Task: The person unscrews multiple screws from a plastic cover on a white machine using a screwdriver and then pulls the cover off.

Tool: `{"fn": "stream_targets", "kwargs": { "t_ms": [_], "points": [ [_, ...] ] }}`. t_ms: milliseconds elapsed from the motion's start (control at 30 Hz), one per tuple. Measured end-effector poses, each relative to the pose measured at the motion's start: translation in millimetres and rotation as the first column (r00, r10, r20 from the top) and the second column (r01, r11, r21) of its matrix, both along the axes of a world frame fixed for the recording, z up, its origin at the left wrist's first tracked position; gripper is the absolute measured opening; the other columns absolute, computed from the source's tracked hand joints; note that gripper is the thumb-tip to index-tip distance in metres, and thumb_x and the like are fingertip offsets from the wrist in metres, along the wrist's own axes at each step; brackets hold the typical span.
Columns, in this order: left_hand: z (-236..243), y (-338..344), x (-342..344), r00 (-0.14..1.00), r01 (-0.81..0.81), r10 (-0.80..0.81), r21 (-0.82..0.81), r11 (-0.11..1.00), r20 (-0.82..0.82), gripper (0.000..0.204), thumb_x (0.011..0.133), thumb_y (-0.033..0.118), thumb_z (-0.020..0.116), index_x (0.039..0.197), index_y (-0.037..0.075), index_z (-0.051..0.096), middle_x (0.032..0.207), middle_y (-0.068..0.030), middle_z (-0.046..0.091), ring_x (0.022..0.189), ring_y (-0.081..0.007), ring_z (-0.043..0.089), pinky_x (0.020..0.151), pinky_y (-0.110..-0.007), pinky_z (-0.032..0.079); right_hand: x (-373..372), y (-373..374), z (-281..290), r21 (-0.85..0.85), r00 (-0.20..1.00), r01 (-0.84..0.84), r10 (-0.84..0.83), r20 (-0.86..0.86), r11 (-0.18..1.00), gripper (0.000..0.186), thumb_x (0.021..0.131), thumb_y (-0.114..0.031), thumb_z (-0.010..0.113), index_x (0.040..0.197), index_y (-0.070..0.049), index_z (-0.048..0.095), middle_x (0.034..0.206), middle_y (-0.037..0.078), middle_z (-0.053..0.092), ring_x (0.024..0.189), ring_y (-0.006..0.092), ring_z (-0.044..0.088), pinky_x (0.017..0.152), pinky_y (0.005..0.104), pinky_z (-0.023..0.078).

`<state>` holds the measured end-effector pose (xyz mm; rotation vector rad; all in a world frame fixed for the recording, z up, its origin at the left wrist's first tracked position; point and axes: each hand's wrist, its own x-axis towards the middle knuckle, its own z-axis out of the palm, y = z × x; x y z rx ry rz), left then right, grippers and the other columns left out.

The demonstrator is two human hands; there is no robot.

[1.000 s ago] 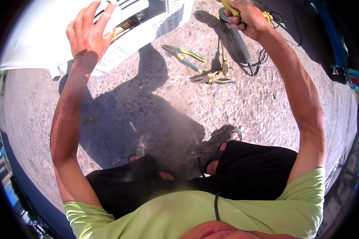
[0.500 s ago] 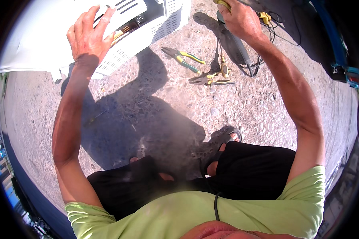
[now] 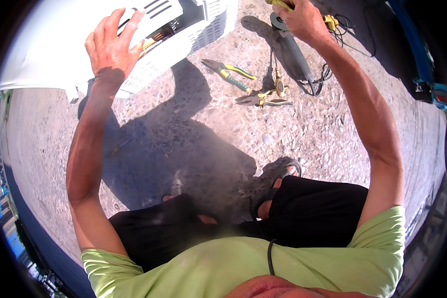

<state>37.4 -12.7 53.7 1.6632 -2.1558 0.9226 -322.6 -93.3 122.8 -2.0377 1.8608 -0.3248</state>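
My left hand (image 3: 111, 47) rests with spread fingers on top of a white vented metal unit (image 3: 149, 35) at the upper left. At the top edge, my right hand (image 3: 303, 20) is closed around a yellow-handled tool (image 3: 278, 4), most of it cut off by the frame. Just below that hand an angle grinder (image 3: 293, 47) lies on the gravel with its black cord (image 3: 328, 74) looped beside it.
Two pairs of yellow-and-green-handled pliers (image 3: 231, 74) (image 3: 265, 99) lie on the gravel ground between the unit and the grinder. My knees in black trousers and a sandalled foot (image 3: 283, 171) are below. A blue object (image 3: 424, 64) sits at the right rim.
My right hand has shifted slightly up and left with the yellow-handled tool. The left hand stays on the white unit.
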Motion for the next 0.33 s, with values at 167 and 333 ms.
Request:
{"fn": "stream_targets", "kwargs": {
  "t_ms": [167, 333],
  "points": [
    [-3.6, -7.1, -7.7, 1.0, 0.023, -0.023, -0.007, 1.0, -0.02, 0.074, 0.075, 0.027, 0.084, 0.141, 0.036, 0.054, 0.144, 0.0, 0.045, 0.133, -0.0224, 0.042, 0.106, -0.047, 0.03, -43.8, -70.3, -84.8, 0.205, 0.701, -0.116, -0.066, 0.71, 0.972, 0.027, 0.104, -0.025, 0.047, 0.11, -0.005, 0.063, 0.087, 0.009, 0.067, 0.072, 0.0174, 0.061, 0.065, 0.0297, 0.049],
    [-1.4, -4.3, -3.4, 1.0, 0.005, -0.005, 0.003, 1.0, -0.006, 0.072, 0.076, 0.026, 0.084, 0.141, 0.036, 0.055, 0.145, -0.0009, 0.045, 0.133, -0.0226, 0.041, 0.107, -0.047, 0.03, -33.1, -67.7, -42.6, 0.625, 0.411, -0.263, -0.501, 0.762, 0.735, 0.017, 0.102, -0.022, 0.055, 0.104, -0.008, 0.064, 0.075, 0.002, 0.06, 0.055, 0.0077, 0.049, 0.043, 0.0216, 0.036]
  ]
}}
